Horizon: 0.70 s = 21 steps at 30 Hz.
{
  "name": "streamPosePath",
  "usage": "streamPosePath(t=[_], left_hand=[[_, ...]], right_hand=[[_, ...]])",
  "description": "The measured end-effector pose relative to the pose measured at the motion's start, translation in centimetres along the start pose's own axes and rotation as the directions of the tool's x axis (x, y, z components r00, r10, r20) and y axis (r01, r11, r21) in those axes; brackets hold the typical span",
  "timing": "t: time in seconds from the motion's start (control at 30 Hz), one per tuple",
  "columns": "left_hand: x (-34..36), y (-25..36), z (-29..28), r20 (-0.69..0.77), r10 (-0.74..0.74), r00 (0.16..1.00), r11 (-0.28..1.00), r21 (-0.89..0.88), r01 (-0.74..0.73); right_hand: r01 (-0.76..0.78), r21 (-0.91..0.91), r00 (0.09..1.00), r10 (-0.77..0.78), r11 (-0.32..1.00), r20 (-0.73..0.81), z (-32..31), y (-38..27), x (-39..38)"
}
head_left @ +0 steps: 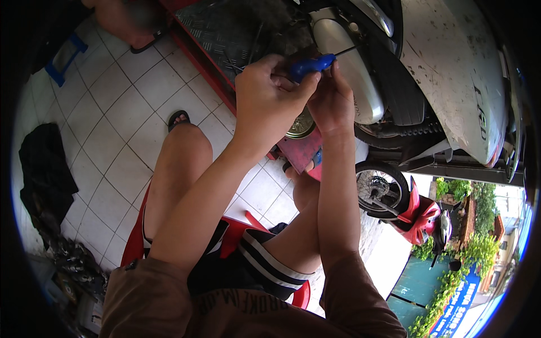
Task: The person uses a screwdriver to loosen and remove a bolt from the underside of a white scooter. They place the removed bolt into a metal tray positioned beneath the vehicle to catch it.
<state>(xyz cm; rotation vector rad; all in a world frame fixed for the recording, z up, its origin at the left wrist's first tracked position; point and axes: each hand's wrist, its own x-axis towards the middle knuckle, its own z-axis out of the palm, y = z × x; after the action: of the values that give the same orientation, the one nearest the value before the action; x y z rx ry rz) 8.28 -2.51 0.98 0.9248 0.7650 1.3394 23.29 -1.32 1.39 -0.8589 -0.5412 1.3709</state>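
Note:
A screwdriver with a blue handle and a thin dark shaft is held between my two hands, its shaft pointing to the right. My left hand is closed around the rear of the handle, the thumb pressed along its near side. At the front end of the handle, the fingers of my right hand pinch it close to the shaft. Just beyond the hands is a scratched silver motorbike with a pale rounded cover. The screwdriver's tip appears in front of this cover; I cannot tell whether they touch.
The motorbike is above a red-edged work platform with a dark ridged plate. Tools lie on it. A person's bare leg and a blue stool are at the far left. Black cloth lies on the tiles. A red motorbike stands right.

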Motion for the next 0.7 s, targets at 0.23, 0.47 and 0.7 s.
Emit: streamPosePath(t=[0.23, 0.47, 0.7], left_hand=[[0.5, 0.2, 0.0, 0.139, 0.599, 0.788, 0.671, 0.449, -0.590], [0.3, 0.2, 0.2, 0.079, 0.515, 0.853, 0.775, 0.383, -0.503], [0.5, 2.1, -0.9, 0.175, -0.495, 0.851, 0.860, -0.041, 0.509]], right_hand=[[0.008, 0.026, 0.999, -0.007, 1.000, -0.039, -0.3, -0.4, 0.2], [0.026, -0.046, 0.999, -0.028, 0.999, -0.037, 1.0, -0.7, -0.2], [0.041, -0.050, 0.999, -0.041, 0.998, 0.010, 0.1, -0.5, -0.1]])
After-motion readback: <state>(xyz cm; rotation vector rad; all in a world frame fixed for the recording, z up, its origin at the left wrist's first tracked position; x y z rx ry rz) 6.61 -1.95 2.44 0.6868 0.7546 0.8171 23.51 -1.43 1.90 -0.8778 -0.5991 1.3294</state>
